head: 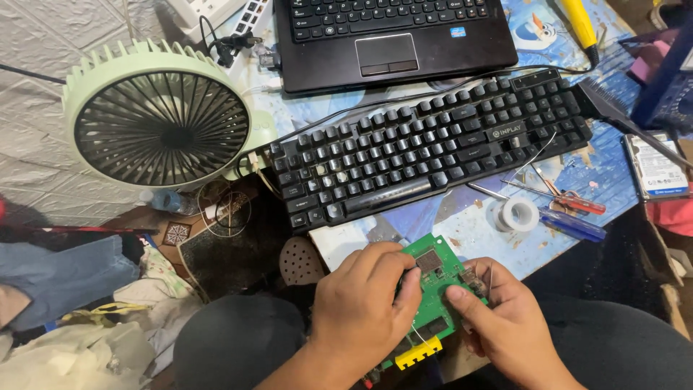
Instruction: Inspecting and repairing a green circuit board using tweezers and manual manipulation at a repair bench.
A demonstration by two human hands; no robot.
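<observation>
Nearest the camera, over the person's lap, a green circuit board (437,285) is held between both hands. The left hand (368,303) is curled round its left edge, thumb lying on the top face beside a dark square chip (429,261). The right hand (505,318) grips the right edge, thumb pressed on the board's middle. Both hands are closed on the board. A yellow port block (417,352) sits at its near end.

The board looks light, thin and stiff, but fragile: its soldered parts and fine leads would likely suffer from pressure, so the bare edges seem the safest places to hold, away from the chip.

Just beyond, on the table (613,170), lie a tape roll (520,214), tweezers (487,191) and a red-handled tool (577,204). Further off stretches a black keyboard (426,148), with a pale green fan (162,115) to its left. Farthest back sits a laptop (393,36).
</observation>
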